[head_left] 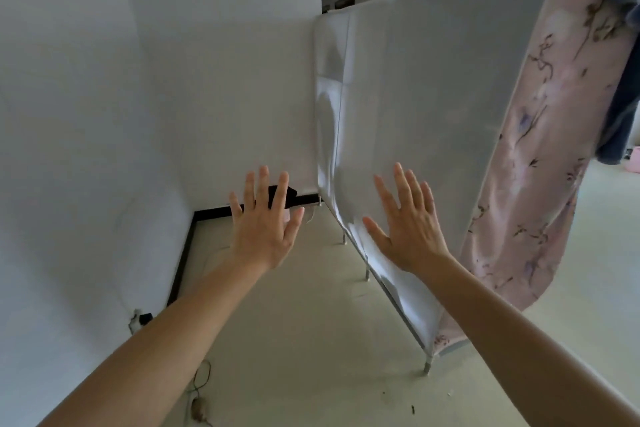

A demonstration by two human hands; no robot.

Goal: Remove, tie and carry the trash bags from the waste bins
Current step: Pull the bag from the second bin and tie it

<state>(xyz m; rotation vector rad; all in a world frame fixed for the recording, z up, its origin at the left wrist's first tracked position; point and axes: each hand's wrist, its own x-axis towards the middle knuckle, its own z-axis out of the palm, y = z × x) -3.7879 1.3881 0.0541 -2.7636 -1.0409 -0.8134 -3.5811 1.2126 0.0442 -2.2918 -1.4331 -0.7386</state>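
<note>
With left hand [265, 225] and right hand [410, 229] spread and empty, no bag is in hand yet; the next move is probably reaching the black object [292, 197] by the far wall, perhaps a bin.

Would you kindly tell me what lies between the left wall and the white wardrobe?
In the head view, mostly bare floor, with cables lying along the foot of the wall.

A grey fabric wardrobe [415, 97] stands on metal legs, a pink floral cloth [540, 149] draped over its corner; a cable [201, 388] lies on the floor [311, 357].
</note>
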